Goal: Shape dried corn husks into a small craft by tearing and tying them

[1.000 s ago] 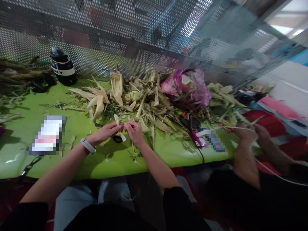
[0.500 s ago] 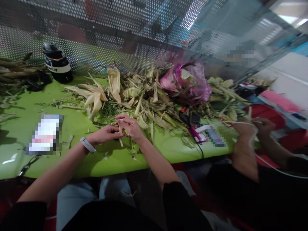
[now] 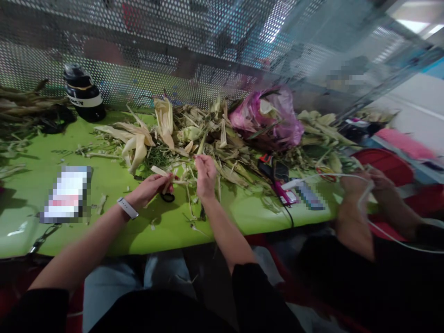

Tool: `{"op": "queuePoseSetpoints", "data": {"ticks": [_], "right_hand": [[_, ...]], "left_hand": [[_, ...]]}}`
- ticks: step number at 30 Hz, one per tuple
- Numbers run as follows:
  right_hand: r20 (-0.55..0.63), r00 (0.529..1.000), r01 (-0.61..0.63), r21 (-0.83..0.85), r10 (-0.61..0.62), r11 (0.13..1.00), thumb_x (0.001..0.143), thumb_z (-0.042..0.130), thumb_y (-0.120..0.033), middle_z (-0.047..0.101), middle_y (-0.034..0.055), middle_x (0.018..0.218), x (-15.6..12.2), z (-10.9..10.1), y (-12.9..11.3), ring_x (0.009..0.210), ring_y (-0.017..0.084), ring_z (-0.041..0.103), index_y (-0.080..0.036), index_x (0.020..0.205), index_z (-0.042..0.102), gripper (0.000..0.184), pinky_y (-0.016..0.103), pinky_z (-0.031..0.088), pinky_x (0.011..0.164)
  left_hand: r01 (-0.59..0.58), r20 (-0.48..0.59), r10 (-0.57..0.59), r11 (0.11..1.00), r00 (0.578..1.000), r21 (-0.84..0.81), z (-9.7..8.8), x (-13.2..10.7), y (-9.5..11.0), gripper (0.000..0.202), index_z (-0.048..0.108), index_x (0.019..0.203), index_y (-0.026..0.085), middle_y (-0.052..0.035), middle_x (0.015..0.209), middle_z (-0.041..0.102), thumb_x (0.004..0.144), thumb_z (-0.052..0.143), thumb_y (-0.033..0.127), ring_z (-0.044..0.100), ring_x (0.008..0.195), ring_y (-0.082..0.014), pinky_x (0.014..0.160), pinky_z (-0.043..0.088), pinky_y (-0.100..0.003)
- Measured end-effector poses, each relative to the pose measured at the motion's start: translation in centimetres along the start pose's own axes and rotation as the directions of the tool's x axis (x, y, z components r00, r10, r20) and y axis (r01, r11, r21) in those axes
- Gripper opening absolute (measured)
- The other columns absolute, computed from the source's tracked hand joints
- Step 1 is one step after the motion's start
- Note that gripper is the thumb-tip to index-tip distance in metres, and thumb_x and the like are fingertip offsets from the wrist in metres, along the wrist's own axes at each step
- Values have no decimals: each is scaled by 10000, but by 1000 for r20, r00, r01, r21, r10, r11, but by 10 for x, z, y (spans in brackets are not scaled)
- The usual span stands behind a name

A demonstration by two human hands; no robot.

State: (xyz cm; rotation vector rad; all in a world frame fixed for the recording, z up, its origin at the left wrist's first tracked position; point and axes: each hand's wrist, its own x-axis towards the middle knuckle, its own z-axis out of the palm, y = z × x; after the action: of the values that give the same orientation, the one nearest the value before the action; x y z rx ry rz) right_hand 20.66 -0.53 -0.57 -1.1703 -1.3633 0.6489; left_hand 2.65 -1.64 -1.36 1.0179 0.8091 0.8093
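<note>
My left hand, with a pale band at its wrist, pinches a pale folded corn husk strip above the table. Something pinkish-red shows at those fingertips, too small to name. To the right, my right hand is raised with its fingers closed together at the edge of the husk pile. What lies in its fingertips, if anything, I cannot make out. Just beneath the left fingertips lies the dark loop handle of a tool, probably scissors. Dried corn husks spread behind both hands.
Along the back stand a dark bottle and a pink plastic bag before a perforated metal screen. A phone lies at left. Another phone and a white cable are at right, beside a co-worker's hands.
My hands have drawn apart. The right one moved right and up, away from the husk piece; the left kept hold and shifted slightly left. The dark loop handle now shows more plainly.
</note>
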Motion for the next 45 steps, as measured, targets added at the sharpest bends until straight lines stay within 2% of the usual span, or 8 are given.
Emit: {"op": "queuePoseSetpoints", "data": {"ticks": [3, 10, 16, 21, 29, 34, 40, 45], "right_hand": [[-97, 995, 12, 2, -12, 1000, 907, 471, -454, 517, 2, 665, -6, -1, -4, 671, 137, 506, -208, 660, 531, 354, 267, 444, 659], [500, 865, -42, 10, 31, 999, 859, 560, -433, 642, 17, 738, -24, 21, -2, 711, 139, 566, -166, 751, 651, 302, 272, 467, 706], [424, 902, -77, -22, 79, 997, 826, 627, -499, 710, 49, 867, -24, 23, 6, 752, 152, 619, -159, 994, 678, 383, 282, 486, 713], [584, 793, -292, 116, 173, 949, 822, 591, -601, 587, -12, 582, -24, 24, 8, 534, 110, 521, -172, 729, 603, 439, 250, 436, 551], [684, 711, -319, 104, 166, 942, 819, 600, -608, 508, -48, 540, -24, 21, -1, 496, 88, 460, -179, 750, 588, 435, 234, 387, 523], [654, 739, -295, 100, 161, 950, 823, 616, -553, 534, -39, 560, -22, 19, 3, 508, 92, 469, -173, 754, 613, 386, 239, 382, 531], [134, 984, -142, 190, 118, 971, 872, 517, -538, 466, -23, 570, -6, 3, 5, 538, 109, 442, -203, 601, 512, 431, 255, 375, 543], [432, 885, -271, 171, 175, 947, 887, 441, -652, 442, -22, 514, -4, 5, 7, 502, 101, 421, -195, 559, 509, 567, 251, 354, 517]], "left_hand": [[-64, -63, 54, 982, 997, -176, -2, 4, 1, 405, 711, 983, 123, -79, 818, 734, 751, 758, 451, 679, 819, -179, 846, 506, -304], [-225, -162, 197, 958, 967, -177, -2, 3, 2, 355, 707, 1016, 136, -84, 963, 757, 750, 786, 356, 689, 975, -200, 948, 488, -338], [-302, -216, 285, 952, 934, -46, 0, 0, 6, 370, 713, 989, 131, -86, 1016, 747, 722, 801, 370, 681, 971, -189, 949, 492, -332], [-272, -217, 260, 962, 941, -25, 1, -3, 9, 432, 679, 1015, 133, -82, 978, 747, 701, 808, 402, 685, 950, -204, 855, 531, -328], [-250, -218, 237, 967, 947, -36, -4, -3, 15, 407, 717, 959, 135, -59, 892, 737, 687, 814, 422, 668, 801, -163, 681, 514, -259], [-234, -219, 206, 966, 954, -113, -5, -4, 18, 421, 684, 1015, 139, -31, 842, 690, 701, 804, 393, 626, 762, -127, 684, 497, -238], [-103, -175, 95, 994, 980, -39, -8, -5, 18, 326, 689, 976, 162, 19, 739, 570, 773, 717, 416, 466, 622, -81, 646, 453, -222], [-61, 113, 26, 944, 993, 325, -8, -8, 15, 321, 705, 878, 158, 7, 684, 548, 808, 660, 468, 403, 582, -98, 525, 292, -232]]}}
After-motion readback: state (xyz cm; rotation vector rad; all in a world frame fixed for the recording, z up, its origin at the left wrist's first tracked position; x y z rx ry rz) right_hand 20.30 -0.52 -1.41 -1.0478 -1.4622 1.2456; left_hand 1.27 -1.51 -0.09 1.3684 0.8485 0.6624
